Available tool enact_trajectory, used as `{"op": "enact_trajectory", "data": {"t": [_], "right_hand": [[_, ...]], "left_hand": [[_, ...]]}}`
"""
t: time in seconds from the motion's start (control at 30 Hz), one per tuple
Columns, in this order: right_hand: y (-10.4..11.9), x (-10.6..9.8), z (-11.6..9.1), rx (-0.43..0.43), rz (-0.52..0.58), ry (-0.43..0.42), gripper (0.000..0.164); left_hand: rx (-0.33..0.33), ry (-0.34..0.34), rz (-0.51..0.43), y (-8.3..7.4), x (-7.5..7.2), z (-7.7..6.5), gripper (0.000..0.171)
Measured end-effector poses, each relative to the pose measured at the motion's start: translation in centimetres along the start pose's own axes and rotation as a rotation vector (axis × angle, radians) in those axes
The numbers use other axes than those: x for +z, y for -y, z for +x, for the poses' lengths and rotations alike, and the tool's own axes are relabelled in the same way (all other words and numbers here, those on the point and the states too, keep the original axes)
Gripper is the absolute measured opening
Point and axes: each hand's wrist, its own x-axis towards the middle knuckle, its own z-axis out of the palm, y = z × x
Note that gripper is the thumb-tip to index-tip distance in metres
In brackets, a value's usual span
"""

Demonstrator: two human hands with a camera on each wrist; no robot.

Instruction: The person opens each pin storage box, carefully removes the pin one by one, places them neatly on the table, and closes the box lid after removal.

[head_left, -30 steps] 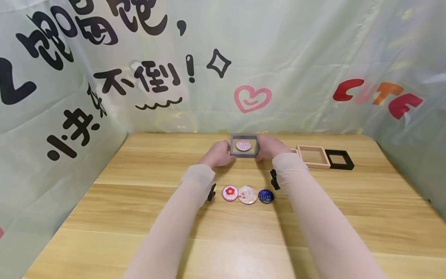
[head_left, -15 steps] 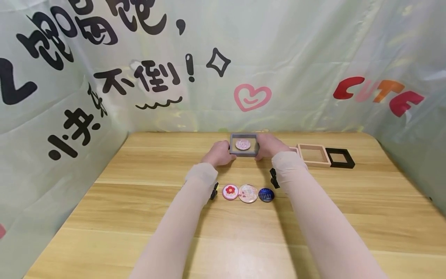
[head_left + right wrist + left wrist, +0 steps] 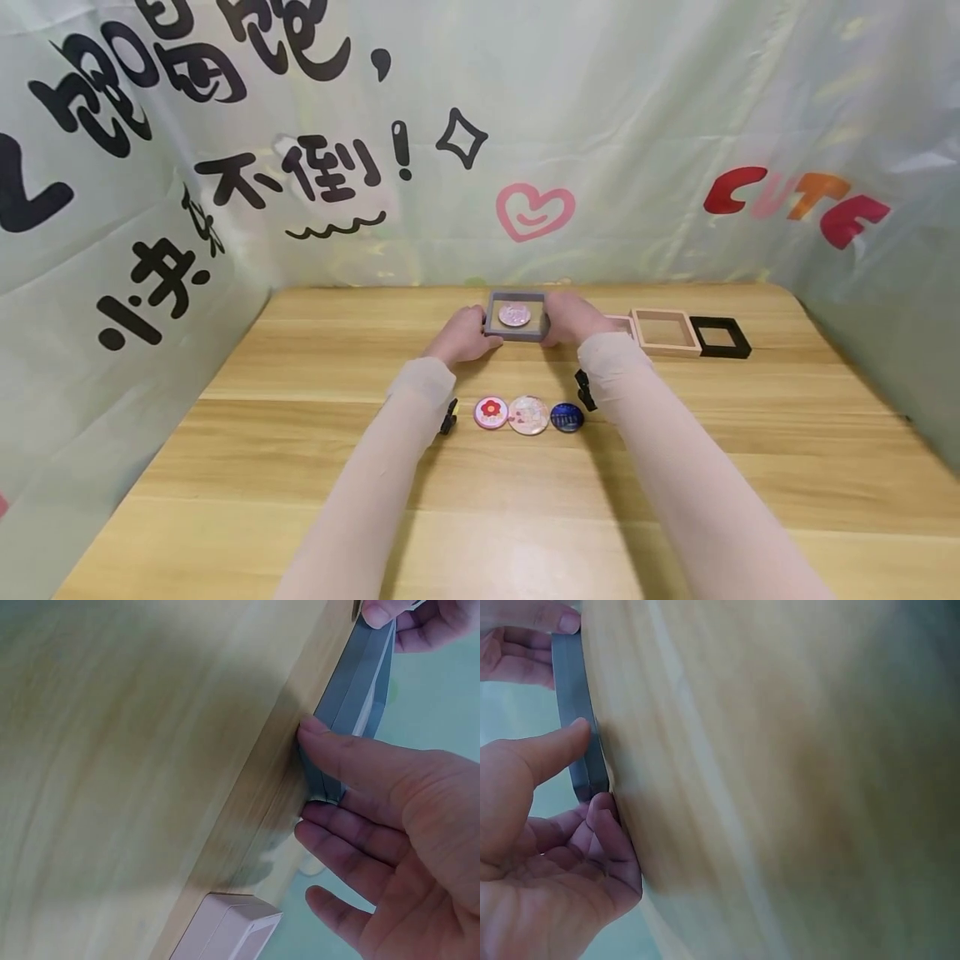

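Observation:
Near the table's back edge, a grey square display frame [image 3: 516, 337] has a pink round badge [image 3: 514, 314] inside its window. My left hand [image 3: 461, 335] grips the left side, the thumb lying along the front edge. On the opposite side my right hand [image 3: 572, 318] grips the right end. In the left wrist view, thumb and curled fingers meet the frame's corner [image 3: 574, 697]. The right wrist view has the thumb on the frame's side [image 3: 349, 694] and fingers behind it. Whether the frame touches the table cannot be told.
Three round badges lie in a row nearer me: a red flower one [image 3: 491, 412], a pale pink one [image 3: 528, 415] and a dark blue one [image 3: 567, 417]. Right of my right hand stand a pink frame [image 3: 225, 926], a light wooden-coloured frame [image 3: 666, 350] and a black frame [image 3: 738, 337].
The whole head view has shifted slightly, so things appear a little further left. Both hands keep their grip on the grey frame, which has barely moved relative to the table.

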Motion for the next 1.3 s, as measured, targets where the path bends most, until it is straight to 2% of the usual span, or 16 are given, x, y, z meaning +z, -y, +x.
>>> {"op": "enact_trajectory", "data": {"t": [0.33, 0.67, 0.87, 1.13, 1.3], "right_hand": [[1.1, 0.2, -0.2, -0.008, 0.02, 0.017, 0.019], [1.1, -0.1, -0.8, -0.009, 0.021, 0.044, 0.016], [0.7, -0.2, -1.4, -0.02, -0.005, 0.045, 0.015], [-0.1, -0.1, -1.8, -0.06, -0.013, 0.056, 0.014], [-0.4, -0.3, -2.0, -0.103, -0.068, 0.038, 0.029]], "left_hand": [[-0.019, -0.008, -0.034, 1.4, -0.7, -0.5, 0.037], [-0.011, 0.009, -0.036, 1.0, -0.7, -0.5, 0.043], [-0.007, 0.02, -0.076, 0.6, -0.6, -0.5, 0.049], [-0.001, 0.04, -0.095, 0.7, -0.4, -0.1, 0.043], [-0.014, 0.037, -0.12, 0.9, -0.5, 0.3, 0.04]]}}
